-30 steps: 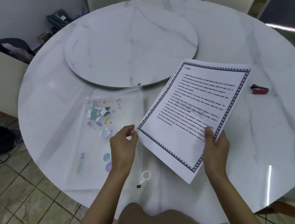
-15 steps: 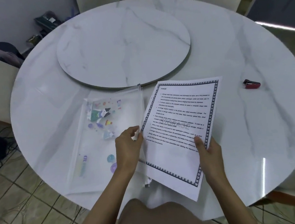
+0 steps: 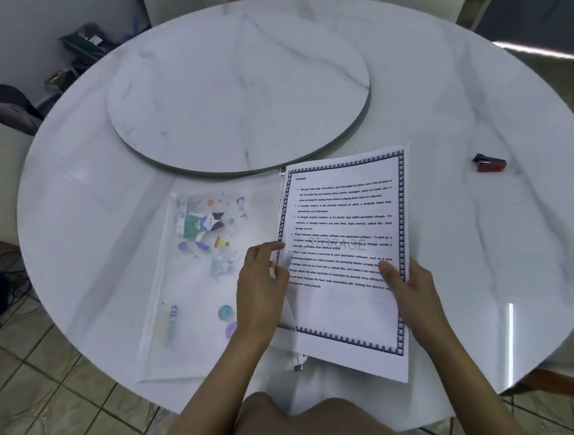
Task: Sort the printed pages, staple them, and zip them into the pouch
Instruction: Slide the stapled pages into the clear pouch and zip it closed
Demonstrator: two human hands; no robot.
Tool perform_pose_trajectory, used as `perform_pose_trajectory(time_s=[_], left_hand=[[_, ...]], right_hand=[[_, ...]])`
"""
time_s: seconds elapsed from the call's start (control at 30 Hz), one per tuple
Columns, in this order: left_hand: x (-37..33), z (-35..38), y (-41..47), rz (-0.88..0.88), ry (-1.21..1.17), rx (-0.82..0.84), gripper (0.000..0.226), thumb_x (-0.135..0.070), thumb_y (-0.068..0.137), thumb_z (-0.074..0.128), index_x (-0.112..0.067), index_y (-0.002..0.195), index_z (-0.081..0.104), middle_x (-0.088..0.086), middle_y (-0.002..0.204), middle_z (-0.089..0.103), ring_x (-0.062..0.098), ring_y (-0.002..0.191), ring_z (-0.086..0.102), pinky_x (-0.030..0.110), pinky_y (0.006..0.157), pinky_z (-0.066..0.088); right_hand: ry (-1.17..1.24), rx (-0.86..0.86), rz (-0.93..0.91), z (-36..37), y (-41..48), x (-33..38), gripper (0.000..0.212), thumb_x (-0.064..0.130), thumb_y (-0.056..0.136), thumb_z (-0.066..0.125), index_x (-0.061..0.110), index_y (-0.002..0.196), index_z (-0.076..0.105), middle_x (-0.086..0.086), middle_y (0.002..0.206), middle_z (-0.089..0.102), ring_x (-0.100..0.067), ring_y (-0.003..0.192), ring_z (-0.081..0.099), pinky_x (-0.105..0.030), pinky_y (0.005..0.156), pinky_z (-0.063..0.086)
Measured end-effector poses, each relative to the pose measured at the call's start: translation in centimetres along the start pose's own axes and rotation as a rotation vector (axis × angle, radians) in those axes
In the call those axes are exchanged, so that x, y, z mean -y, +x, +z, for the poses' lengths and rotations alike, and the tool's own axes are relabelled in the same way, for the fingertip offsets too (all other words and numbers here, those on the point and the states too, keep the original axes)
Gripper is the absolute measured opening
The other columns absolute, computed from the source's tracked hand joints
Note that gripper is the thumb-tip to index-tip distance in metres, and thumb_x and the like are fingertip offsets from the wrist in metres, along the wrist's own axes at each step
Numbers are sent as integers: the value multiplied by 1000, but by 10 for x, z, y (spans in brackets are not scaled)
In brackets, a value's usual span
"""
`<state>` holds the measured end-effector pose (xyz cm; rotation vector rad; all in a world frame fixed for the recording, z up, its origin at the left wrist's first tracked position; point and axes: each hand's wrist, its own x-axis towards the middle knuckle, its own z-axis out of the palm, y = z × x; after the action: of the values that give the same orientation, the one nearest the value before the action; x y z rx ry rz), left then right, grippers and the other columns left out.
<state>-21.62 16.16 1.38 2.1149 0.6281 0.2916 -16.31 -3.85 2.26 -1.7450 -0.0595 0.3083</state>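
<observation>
Clear, glossy plastic printed with small cartoon figures, the pouch (image 3: 207, 275) lies flat on the white marbled surface (image 3: 452, 238), its right edge pinched between the thumb and forefinger of the left hand (image 3: 260, 288). The printed pages (image 3: 346, 247) are white sheets with a dark patterned border. They are gripped at the lower right by the right hand (image 3: 408, 290), thumb on top. Whether their left edge sits inside the pouch is hard to make out, because the left hand covers it. A small red-and-black stapler (image 3: 489, 166) lies well apart, to the right.
</observation>
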Motion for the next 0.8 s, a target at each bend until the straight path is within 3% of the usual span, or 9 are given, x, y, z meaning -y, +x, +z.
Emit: perform_pose_trajectory(time_s=[0.1, 0.2, 0.33, 0.43, 0.53, 0.63, 0.7, 0.8], left_hand=[[3, 4, 3, 28, 88, 52, 35, -6, 87, 50, -20, 117, 60, -9, 121, 54, 11, 96, 56, 19, 75, 43], [4, 8, 5, 18, 133, 68, 39, -6, 88, 47, -19, 123, 57, -8, 128, 53, 14, 105, 56, 26, 80, 47], [2, 15, 3, 25, 145, 88, 40, -8, 90, 47, -18, 128, 54, -9, 133, 50, 13, 113, 53, 27, 88, 47], [3, 18, 1, 40, 158, 111, 40, -9, 91, 46, -16, 130, 53, -8, 134, 50, 13, 117, 52, 23, 93, 43], [8, 20, -1, 18, 175, 125, 41, -10, 91, 46, -17, 132, 51, -8, 136, 49, 12, 121, 49, 22, 95, 41], [13, 19, -2, 13, 206, 143, 42, -10, 92, 46, -19, 133, 50, -10, 139, 46, 9, 124, 46, 15, 91, 36], [15, 20, -2, 20, 227, 146, 42, -12, 92, 47, -20, 134, 49, -10, 139, 46, 8, 125, 44, 14, 90, 34], [14, 20, -3, 29, 252, 148, 43, -14, 93, 47, -22, 135, 48, -12, 140, 44, 7, 127, 42, 14, 89, 35]], right_hand=[[35, 73, 22, -11, 10, 4, 16, 18, 92, 52, 29, 100, 60, 21, 90, 68, 4, 81, 67, -9, 63, 50], [26, 164, 99, -23, 24, 2, 18, 23, 88, 57, 22, 106, 63, 8, 100, 71, -11, 87, 70, -21, 71, 57], [69, 245, 148, -40, 42, -6, 69, 63, 54, 75, 21, 107, 63, 2, 104, 72, -18, 93, 69, -25, 73, 57], [90, 342, 214, -43, 52, -13, 83, 66, 44, 78, 19, 110, 62, 2, 107, 71, -19, 96, 69, -24, 73, 56], [48, 401, 277, -44, 61, -20, 77, 62, 50, 78, 18, 111, 62, 2, 106, 71, -18, 96, 69, -23, 73, 56], [-45, 439, 356, -41, 69, -30, 42, 28, 81, 66, 10, 119, 59, -3, 111, 69, -19, 95, 69, -24, 78, 56], [-37, 395, 365, -39, 76, -36, 33, 16, 89, 59, 10, 121, 57, -5, 114, 67, -19, 95, 69, -26, 79, 56], [82, 233, 341, -30, 85, -35, 29, 20, 93, 52, 12, 121, 55, -6, 113, 66, -21, 96, 67, -35, 83, 55]])
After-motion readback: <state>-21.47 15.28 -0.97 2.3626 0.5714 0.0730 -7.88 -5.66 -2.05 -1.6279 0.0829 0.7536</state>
